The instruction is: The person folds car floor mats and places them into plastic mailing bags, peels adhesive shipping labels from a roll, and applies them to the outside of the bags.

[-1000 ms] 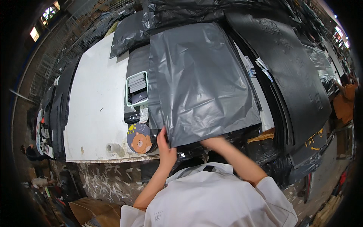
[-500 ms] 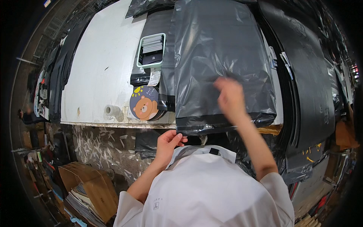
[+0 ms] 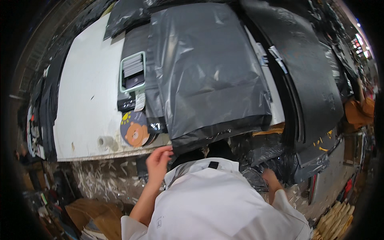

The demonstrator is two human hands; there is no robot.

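Observation:
A large grey plastic mailing bag (image 3: 212, 68) lies flat on the table, its dark near edge hanging past the table's front. With fingers pinched together, my left hand (image 3: 158, 161) holds the bag's near left corner. My right hand (image 3: 270, 176) is low at my right side, beside crumpled dark plastic (image 3: 264, 154) below the table; it is blurred and its fingers cannot be made out. Left of the bag stands a light green basket (image 3: 121, 76) of stacked cards. Nearer the edge lies a round bear-printed mat (image 3: 135, 132).
The white table (image 3: 86, 80) carries a short white roll (image 3: 106, 142) near its front edge. Stacked black sheets (image 3: 296, 72) stand along the right. Scraps litter the floor (image 3: 108, 176) below, where a cardboard box (image 3: 94, 214) sits at lower left.
My right hand has left the bag's surface and dropped to my right side. The left hand stays at the bag's corner. The whole view has shifted and tilted.

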